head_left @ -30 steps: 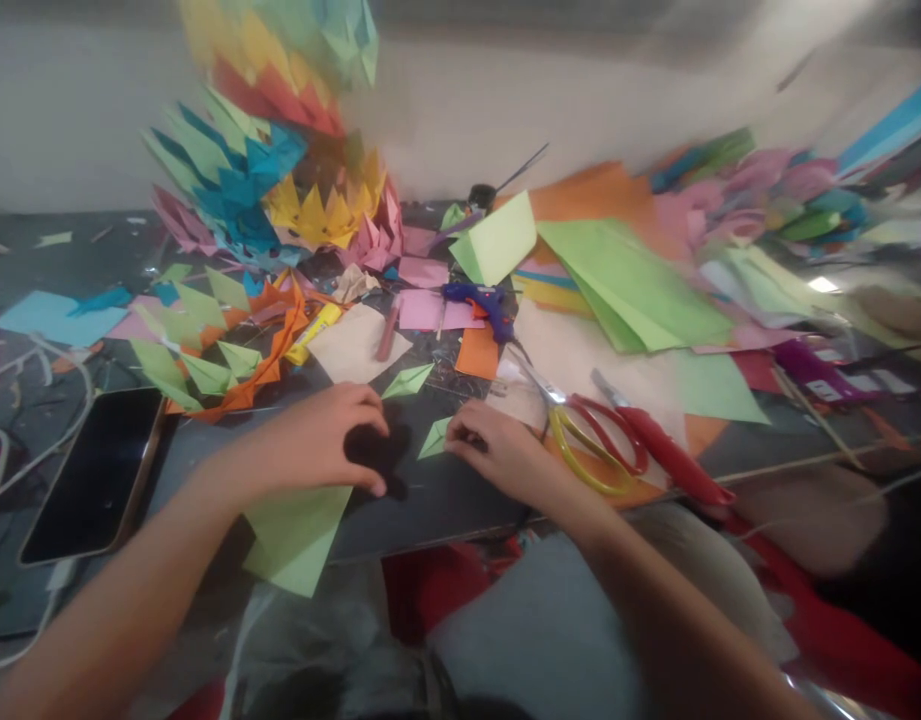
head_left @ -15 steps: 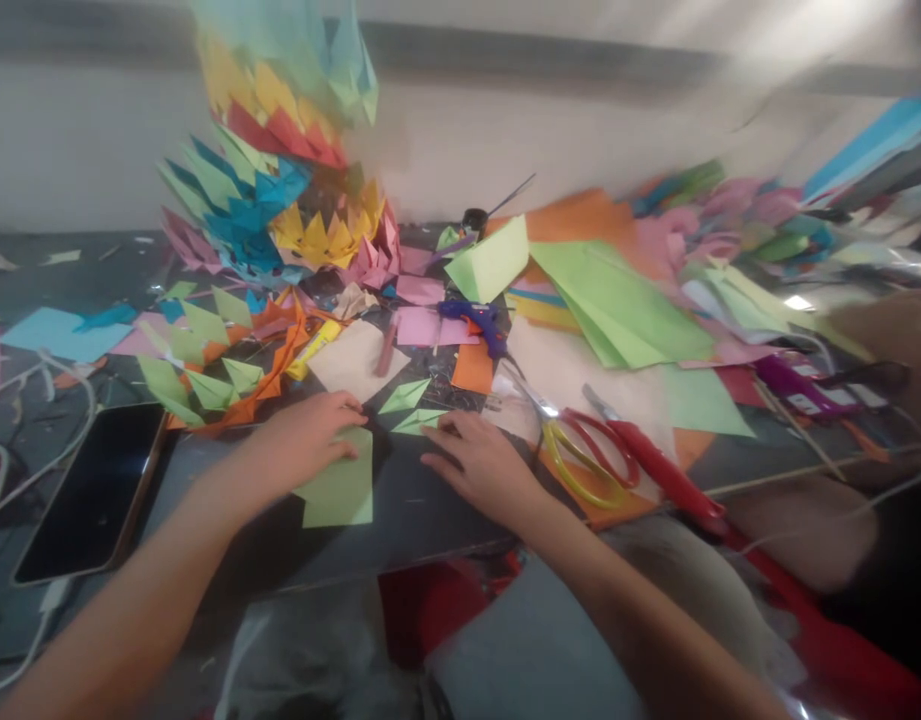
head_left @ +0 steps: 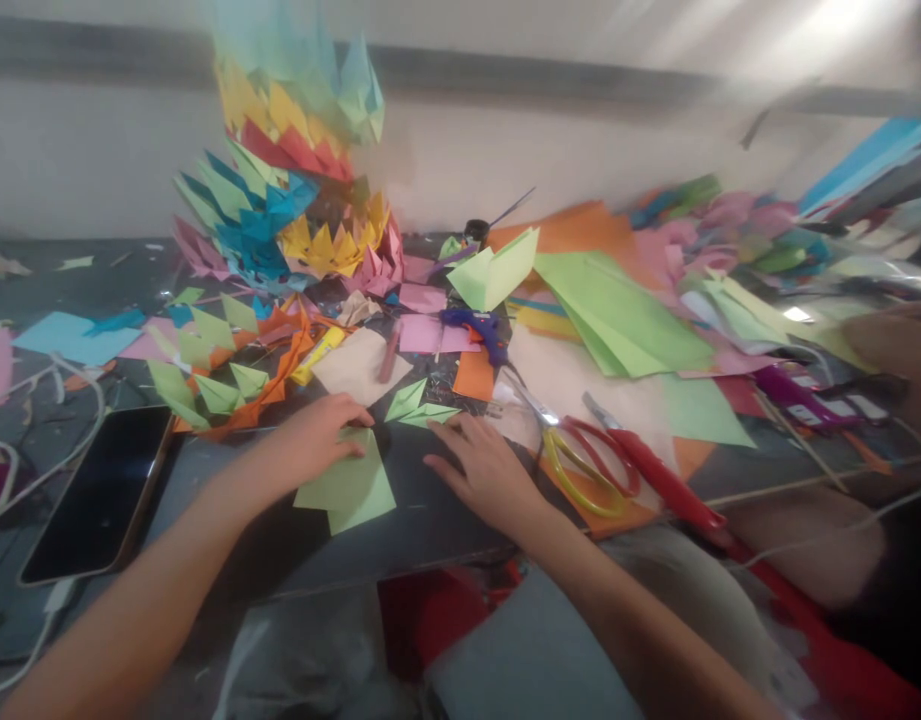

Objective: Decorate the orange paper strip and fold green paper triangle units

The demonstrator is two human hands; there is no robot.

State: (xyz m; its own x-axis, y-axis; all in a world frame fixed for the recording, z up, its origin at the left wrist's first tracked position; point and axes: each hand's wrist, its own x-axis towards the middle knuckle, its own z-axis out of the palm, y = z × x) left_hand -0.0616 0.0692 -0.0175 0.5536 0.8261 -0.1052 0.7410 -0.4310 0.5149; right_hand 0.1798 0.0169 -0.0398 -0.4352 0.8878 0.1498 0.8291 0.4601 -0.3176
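Observation:
My left hand [head_left: 334,430] rests on light green paper squares [head_left: 359,490] near the table's front edge. Its thumb and fingers are apart, with the fingertips at the paper's upper edge. My right hand [head_left: 482,465] lies palm down on the dark table, fingers spread. Its index fingertip is at the end of two small folded green paper pieces [head_left: 419,408], lying between and just beyond my hands. Whether that fingertip touches the paper I cannot tell. Left of my left hand sits a ring of orange and green folded paper [head_left: 276,385]. Scissors [head_left: 587,460] lie right of my right hand.
A phone [head_left: 100,495] with a white cable lies at the left. A blue glue gun [head_left: 475,330] and a yellow tube [head_left: 317,355] lie farther back. Tall folded-paper flowers [head_left: 265,230] stand by the wall. Another person's arm [head_left: 895,350] shows at the right.
The green squares under my left hand have turned and spread to the right. The two folded green pieces now lie closer together. My hands have hardly moved; the view has shifted slightly.

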